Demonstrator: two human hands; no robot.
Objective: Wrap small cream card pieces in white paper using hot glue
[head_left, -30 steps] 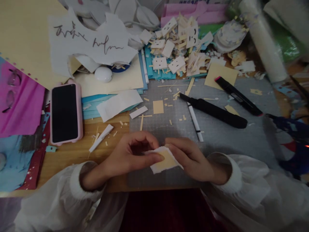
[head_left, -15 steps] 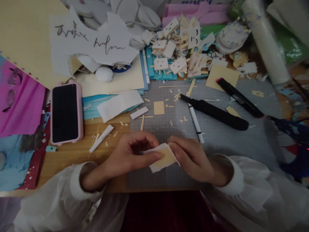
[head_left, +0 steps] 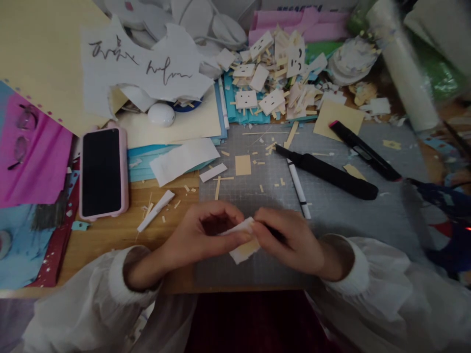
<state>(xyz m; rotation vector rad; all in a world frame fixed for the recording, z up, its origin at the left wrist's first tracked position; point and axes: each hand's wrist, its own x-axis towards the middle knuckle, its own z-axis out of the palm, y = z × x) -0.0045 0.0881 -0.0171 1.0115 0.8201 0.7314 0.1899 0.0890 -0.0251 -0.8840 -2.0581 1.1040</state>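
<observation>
A small piece of paper (head_left: 244,251), white at the edges with a pale yellow patch in its middle, is held above the near edge of the grey cutting mat (head_left: 228,272). My left hand (head_left: 204,233) pinches it from the left, thumb on top. From the right, my right hand (head_left: 289,240) grips its upper right edge, thumb and fingers close to the left thumb. Much of the paper is covered by the fingers. Beyond the hands lie a yellow paper square (head_left: 243,165), thin yellow scraps and a white pen (head_left: 299,189).
A black-handled cutter (head_left: 331,174) and a black marker (head_left: 364,149) lie on the mat's right. Paper cutouts with drawn faces (head_left: 246,99) are heaped at the back. Leftward are a pink-cased phone (head_left: 101,171), a rolled white paper (head_left: 156,211) and glasses (head_left: 22,135).
My right hand has shifted left over the paper, its thumb now nearer my left thumb, covering more of the yellow patch. The whole view has shifted slightly.
</observation>
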